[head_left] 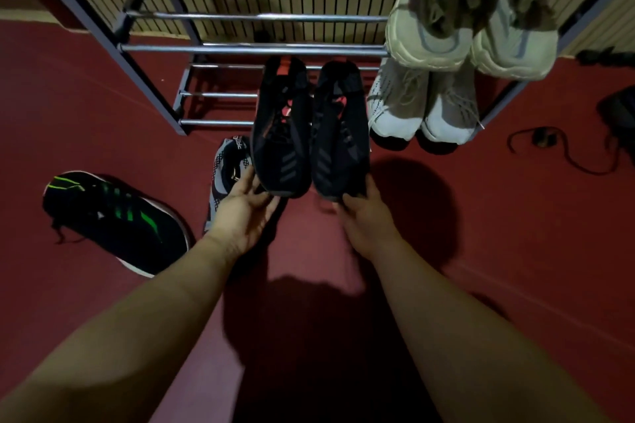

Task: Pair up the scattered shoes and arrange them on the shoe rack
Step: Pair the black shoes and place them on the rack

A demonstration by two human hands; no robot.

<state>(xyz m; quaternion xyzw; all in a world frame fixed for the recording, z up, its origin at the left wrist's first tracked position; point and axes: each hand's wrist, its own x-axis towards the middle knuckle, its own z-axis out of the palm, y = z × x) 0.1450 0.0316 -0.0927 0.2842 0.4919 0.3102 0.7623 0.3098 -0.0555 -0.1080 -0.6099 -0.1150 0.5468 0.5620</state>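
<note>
Two black sneakers with red accents are held side by side in front of the metal shoe rack (254, 49), toes toward me. My left hand (244, 213) holds the toe of the left black sneaker (281, 134). My right hand (364, 216) grips the toe of the right black sneaker (338, 137). A pale chunky pair (470, 34) rests on an upper tier at the right. A white and grey pair (422, 110) sits on the lower tier below it. On the red floor lie a black sneaker with green stripes (117, 220) and a grey patterned sneaker (228, 165), partly hidden by my left hand.
The rack's left and middle bars (220, 94) hold no shoes. A dark cable (563, 151) and a dark object (618, 110) lie on the floor at the right. A slatted wall stands behind the rack.
</note>
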